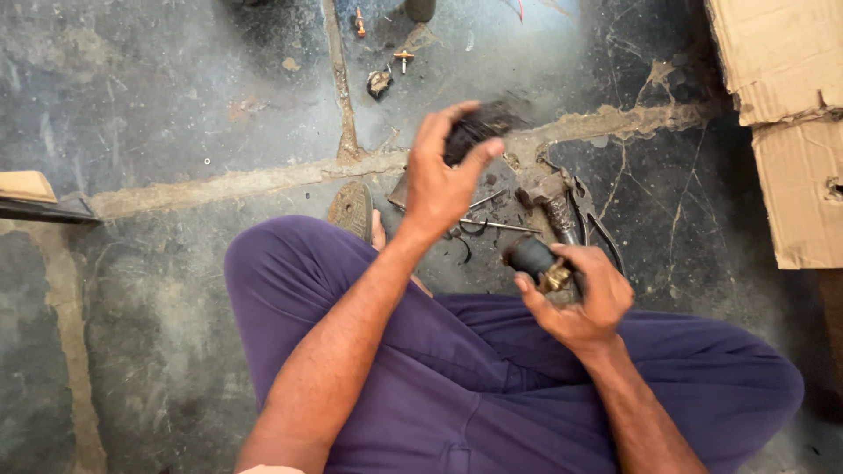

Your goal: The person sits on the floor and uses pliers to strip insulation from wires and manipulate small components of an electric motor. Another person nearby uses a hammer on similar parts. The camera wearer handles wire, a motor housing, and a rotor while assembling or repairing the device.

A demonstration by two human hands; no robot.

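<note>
Sitting cross-legged in purple trousers [457,377], person works low over the floor [158,132]. Right hand [584,294] curled tight round a black cylinder with brass fitting [537,262] above the knee. Left hand [443,175], raised farther out, fingers pinching a dark blurred lump [479,127]. Pliers [588,215] and thin metal rods [496,224] lie beyond; cardboard [790,114] at floor's far right corner.

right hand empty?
No: the right hand grips a black cylindrical part with a brass fitting, while the left hand holds a dark blurred object.
</note>
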